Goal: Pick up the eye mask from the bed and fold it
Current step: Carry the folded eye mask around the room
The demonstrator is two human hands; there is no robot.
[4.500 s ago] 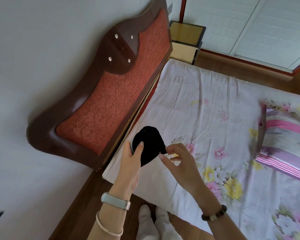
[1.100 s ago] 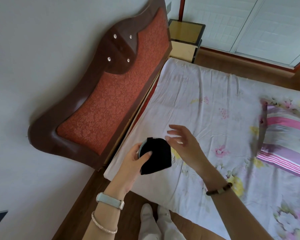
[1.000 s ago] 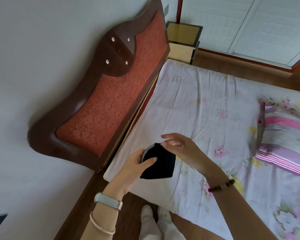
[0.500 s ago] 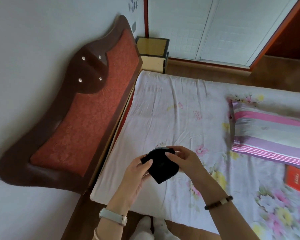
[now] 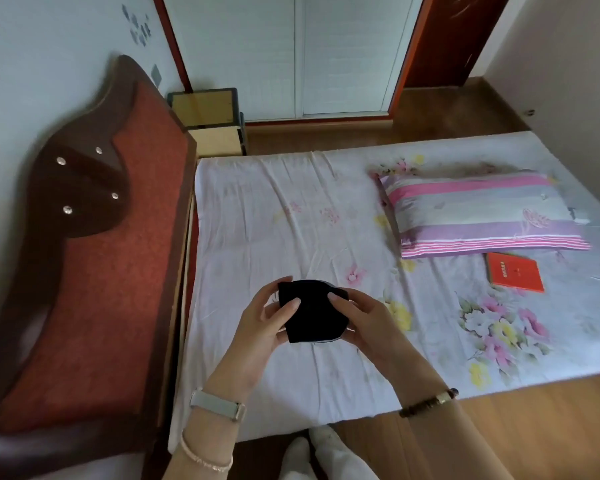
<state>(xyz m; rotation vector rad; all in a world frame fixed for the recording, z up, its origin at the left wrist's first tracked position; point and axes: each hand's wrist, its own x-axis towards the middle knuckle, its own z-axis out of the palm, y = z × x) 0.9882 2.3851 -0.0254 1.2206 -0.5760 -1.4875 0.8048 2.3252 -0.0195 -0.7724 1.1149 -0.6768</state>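
The black eye mask (image 5: 312,311) is folded into a compact pad and held in the air above the near edge of the bed (image 5: 291,230). My left hand (image 5: 262,327) grips its left side, thumb on the front face. My right hand (image 5: 364,318) grips its right side, thumb pressing the top. Both hands hold it between them; a thin grey edge shows along the bottom.
A striped pink and purple pillow (image 5: 478,213) lies at the right on the floral sheet, with a red booklet (image 5: 515,277) just below it. The red upholstered headboard (image 5: 111,258) runs along the left. A wooden nightstand (image 5: 212,119) stands behind the bed.
My right hand has come back onto the mask and now holds it together with my left hand. The view has swung right, which brings the pillow and the booklet in.
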